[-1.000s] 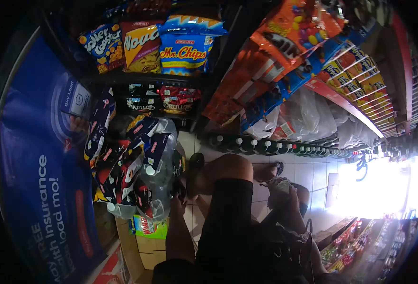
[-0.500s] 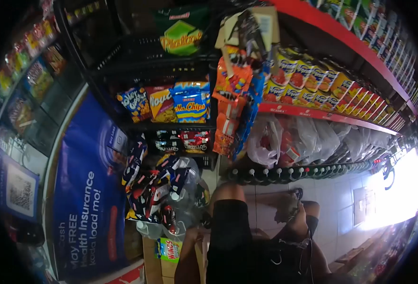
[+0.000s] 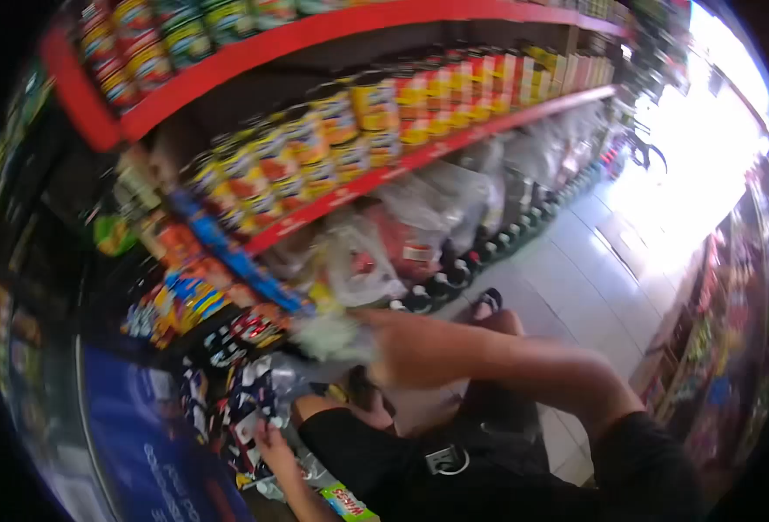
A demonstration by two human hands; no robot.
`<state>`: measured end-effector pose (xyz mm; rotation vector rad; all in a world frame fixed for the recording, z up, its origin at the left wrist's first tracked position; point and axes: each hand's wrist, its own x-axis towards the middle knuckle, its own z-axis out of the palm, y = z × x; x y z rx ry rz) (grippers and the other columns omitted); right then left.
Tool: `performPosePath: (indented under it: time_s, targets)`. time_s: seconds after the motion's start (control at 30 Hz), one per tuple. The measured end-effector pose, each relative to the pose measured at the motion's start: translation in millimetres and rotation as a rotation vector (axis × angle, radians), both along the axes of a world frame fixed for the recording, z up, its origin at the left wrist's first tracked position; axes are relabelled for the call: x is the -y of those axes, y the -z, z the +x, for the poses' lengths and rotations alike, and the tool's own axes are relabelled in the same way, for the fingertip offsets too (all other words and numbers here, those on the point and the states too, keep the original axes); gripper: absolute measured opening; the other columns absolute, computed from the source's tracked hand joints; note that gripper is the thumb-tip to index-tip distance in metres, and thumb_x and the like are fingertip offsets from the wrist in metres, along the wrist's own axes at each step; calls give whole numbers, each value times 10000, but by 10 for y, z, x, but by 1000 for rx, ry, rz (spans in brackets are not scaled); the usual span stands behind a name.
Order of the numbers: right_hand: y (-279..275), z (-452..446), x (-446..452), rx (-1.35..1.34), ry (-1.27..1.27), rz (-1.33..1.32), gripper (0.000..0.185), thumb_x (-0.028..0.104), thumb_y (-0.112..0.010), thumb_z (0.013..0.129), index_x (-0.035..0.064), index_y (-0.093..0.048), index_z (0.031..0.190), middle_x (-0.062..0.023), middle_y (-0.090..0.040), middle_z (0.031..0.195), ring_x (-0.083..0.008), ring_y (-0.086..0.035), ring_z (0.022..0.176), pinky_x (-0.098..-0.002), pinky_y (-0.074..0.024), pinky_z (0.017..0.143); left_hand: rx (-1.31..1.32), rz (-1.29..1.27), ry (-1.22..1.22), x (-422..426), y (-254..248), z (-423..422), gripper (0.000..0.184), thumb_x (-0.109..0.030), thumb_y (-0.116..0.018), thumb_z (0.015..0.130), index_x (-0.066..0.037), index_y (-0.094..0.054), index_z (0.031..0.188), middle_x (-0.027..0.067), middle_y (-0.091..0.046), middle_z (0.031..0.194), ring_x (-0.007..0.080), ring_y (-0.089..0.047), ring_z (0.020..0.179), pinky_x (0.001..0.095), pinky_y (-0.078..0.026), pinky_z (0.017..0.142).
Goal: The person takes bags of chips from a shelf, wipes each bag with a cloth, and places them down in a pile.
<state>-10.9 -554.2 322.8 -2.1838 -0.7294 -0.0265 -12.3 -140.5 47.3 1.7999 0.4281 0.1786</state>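
Observation:
My right hand is stretched across the middle of the view, closed around a crumpled pale plastic bag, smeared by motion. Lower left, my left hand touches the pile of dark snack packs in clear plastic; its fingers are partly visible, and whether they grip a pack is unclear. Beside my left forearm lies a green Wings pack. Hanging orange and blue snack strips are just beyond the pale bag.
Red-edged shelves hold rows of cans. Below them are tied plastic bags and dark bottles with white caps. A blue poster stands at the left. Goods line the right side; bright light enters at upper right.
The view has swung toward the can shelves. My right hand has moved from beside my knee out to the left with the pale bag. My left hand now reaches onto the snack pile.

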Motion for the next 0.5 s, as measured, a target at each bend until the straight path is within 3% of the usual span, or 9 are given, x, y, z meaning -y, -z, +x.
performPosePath:
  time_s: [0.07, 0.13, 0.27, 0.37, 0.5]
  targets:
    - [-430, -152, -228, 701, -157, -205, 221, 184, -660, 683, -29, -696, 733, -195, -647, 853, -374, -639, 980, -507, -508, 943, -75, -136, 51, 194, -340, 59, 568, -358, -629, 949, -135, -458, 1441, 34, -532, 1336, 213, -523, 1177, 413, -452, 931]
    - [-758, -281, -491, 487, -76, -219, 231, 202, -666, 723, 13, -701, 851, -178, -657, 955, -361, -636, 1008, -447, -513, 936, -104, -176, 88, 280, -377, 95, 563, -362, -628, 949, -145, -460, 1441, 28, -530, 1336, 220, -521, 1187, 410, -466, 910]
    - [-943, -326, -479, 515, -121, -302, 285, 171, -657, 752, 32, -644, 1001, -171, -638, 1051, -341, -627, 1057, -442, -504, 959, -172, -262, 144, 458, -468, 143, 555, -369, -625, 951, -165, -463, 1441, 16, -527, 1335, 234, -518, 1206, 406, -495, 868]
    - [-1034, -334, -398, 493, -124, -329, 358, 148, -650, 773, 47, -602, 1113, -167, -624, 1124, -326, -620, 1093, -438, -497, 976, -109, -200, 104, 656, -565, 72, 436, -315, -548, 1001, -121, -529, 1391, 65, -579, 1312, 207, -597, 1130, 382, -465, 922]
    - [-1190, -370, -369, 393, -148, -404, 473, 117, -641, 801, 66, -546, 1262, -161, -606, 1221, -306, -610, 1143, -433, -488, 1000, -178, -317, 114, 395, -405, -35, 457, -325, -567, 1000, -86, -527, 1387, 94, -609, 1293, 222, -630, 1110, 375, -511, 880]
